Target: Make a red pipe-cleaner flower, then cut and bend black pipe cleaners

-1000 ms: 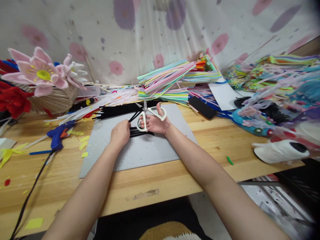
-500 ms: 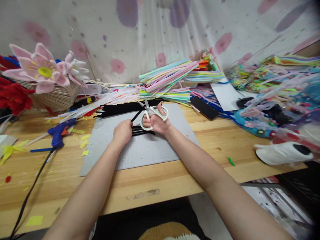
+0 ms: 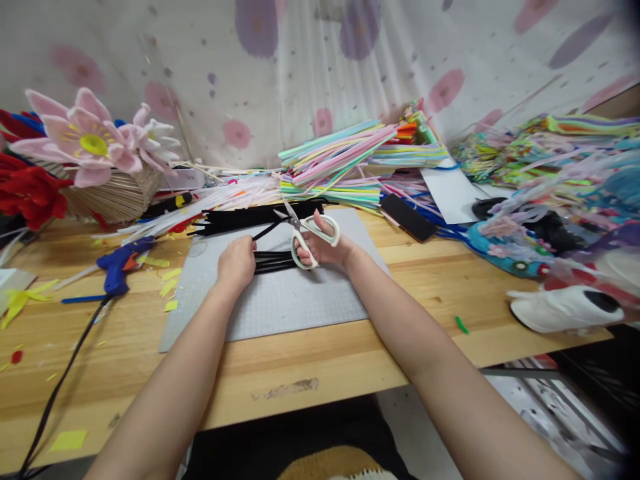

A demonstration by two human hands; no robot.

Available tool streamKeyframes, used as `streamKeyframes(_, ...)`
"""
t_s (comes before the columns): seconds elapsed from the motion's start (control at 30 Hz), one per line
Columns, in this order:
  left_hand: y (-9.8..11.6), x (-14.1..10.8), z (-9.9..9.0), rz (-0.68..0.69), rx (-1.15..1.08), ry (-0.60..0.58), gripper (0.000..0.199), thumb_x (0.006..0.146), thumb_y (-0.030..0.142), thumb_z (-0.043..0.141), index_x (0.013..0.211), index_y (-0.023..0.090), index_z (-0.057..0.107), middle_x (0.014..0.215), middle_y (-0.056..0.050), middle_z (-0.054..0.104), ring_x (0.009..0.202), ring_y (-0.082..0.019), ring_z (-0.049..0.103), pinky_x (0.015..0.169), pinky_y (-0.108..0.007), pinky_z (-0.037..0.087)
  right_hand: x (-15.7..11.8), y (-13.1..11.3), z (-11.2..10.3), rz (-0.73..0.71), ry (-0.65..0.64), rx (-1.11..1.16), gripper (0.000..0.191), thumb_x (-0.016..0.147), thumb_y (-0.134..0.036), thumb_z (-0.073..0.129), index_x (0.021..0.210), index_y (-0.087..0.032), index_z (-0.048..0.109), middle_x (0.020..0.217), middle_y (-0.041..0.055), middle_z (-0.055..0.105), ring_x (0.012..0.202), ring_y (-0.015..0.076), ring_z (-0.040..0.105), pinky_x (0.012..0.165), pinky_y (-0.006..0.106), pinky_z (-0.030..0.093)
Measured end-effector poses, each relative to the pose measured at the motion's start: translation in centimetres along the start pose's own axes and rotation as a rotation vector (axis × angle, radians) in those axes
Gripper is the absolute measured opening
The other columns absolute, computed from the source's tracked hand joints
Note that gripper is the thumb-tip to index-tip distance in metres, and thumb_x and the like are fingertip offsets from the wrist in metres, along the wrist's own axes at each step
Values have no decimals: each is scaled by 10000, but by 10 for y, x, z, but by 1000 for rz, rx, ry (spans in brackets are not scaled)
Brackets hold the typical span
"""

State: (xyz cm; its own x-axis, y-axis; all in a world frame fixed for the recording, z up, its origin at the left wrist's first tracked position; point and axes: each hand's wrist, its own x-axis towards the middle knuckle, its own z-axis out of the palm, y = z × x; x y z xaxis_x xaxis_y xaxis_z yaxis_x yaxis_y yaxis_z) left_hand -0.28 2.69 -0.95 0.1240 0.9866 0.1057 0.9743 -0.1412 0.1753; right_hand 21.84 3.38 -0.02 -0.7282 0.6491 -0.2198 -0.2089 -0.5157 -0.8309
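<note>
My left hand [image 3: 237, 261] is closed on a black pipe cleaner [image 3: 266, 231] that slants up to the right toward the scissors. White-handled scissors [image 3: 315, 239] are in my right hand [image 3: 327, 248], thumb and fingers through the loops, blades parted and pointing up-left. Several cut black pieces [image 3: 274, 262] lie between my hands on the grey cutting mat [image 3: 295, 310]. Behind them, a bundle of long black pipe cleaners [image 3: 235, 219] rests along the mat's far edge.
A blue glue gun [image 3: 117, 267] with its cord lies at left, near pink flowers [image 3: 93, 141]. Pastel pipe cleaners [image 3: 340, 157] are heaped behind. A black phone [image 3: 409, 217] and a white spool [image 3: 565, 308] are to the right.
My left hand has moved slightly left with the black pipe cleaner. My right hand and the scissors have shifted slightly right, and the blades have turned more to the left.
</note>
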Motion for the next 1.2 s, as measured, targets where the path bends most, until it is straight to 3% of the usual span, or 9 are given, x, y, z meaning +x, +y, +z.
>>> streamKeyframes(0.13,-13,0,-3,29,10,80,323,891,199,291,995,182,596,990,-118,640,980,-272,576,736,-354,420,-24,-11,-21,-36,123,-258,586,720,-746,464,785,-165,516,577,-6,515,498,115,484,470,251,384)
streamKeyframes(0.27,-19,-5,-2,222,40,125,361,872,258,359,1105,160,618,998,-119,622,983,-268,554,821,-379,413,-40,-16,-50,-242,517,-570,413,680,-545,666,794,-190,488,570,-43,491,479,88,443,444,220,321)
streamKeyframes(0.37,-17,-7,-2,313,42,170,370,804,278,462,1108,168,642,1062,-109,609,1026,-278,523,924,-418,367,-47,-18,-68,-272,719,-785,329,658,-420,703,768,-189,496,578,-48,491,496,85,437,461,219,315)
streamKeyframes(0.47,-15,2,-5,254,12,227,352,815,290,448,1057,149,662,1082,-118,604,1032,-280,514,951,-416,352,-56,-22,-76,-223,740,-1056,242,658,-359,696,747,-176,563,675,-16,562,599,99,484,538,224,353)
streamKeyframes(0.6,-18,29,-8,89,37,235,348,839,321,440,1070,141,628,1074,-143,590,1013,-294,520,898,-405,387,-72,-31,-78,-13,713,-1379,202,687,-227,638,884,-187,662,818,17,657,700,126,543,594,224,371)
streamKeyframes(0.77,-24,64,-9,21,152,137,318,789,269,516,1063,124,590,1116,-180,565,1096,-315,488,907,-392,394,-79,-35,-82,70,706,-1508,278,676,-168,626,942,-198,702,839,26,694,738,149,583,635,225,391)
streamKeyframes(0.97,-20,80,-17,70,251,-27,292,830,175,400,1063,125,569,1098,-190,609,1060,-304,547,830,-382,428,-73,-34,-82,31,743,-1551,248,685,-210,656,926,-197,713,894,43,700,813,173,598,699,239,412)
streamKeyframes(1.07,-21,81,-26,47,230,25,300,854,199,372,1092,138,544,1013,-176,640,949,-301,597,759,-381,440,-72,-34,-81,-24,814,-1521,226,710,-222,648,927,-185,702,941,65,689,822,183,597,730,275,425)
streamKeyframes(1.2,-21,75,-44,115,134,296,264,861,228,375,1015,156,578,1006,-168,614,987,-307,564,799,-396,411,-64,-33,-74,-196,912,-1548,200,736,-234,642,921,-179,692,953,97,669,869,224,583,792,350,428)
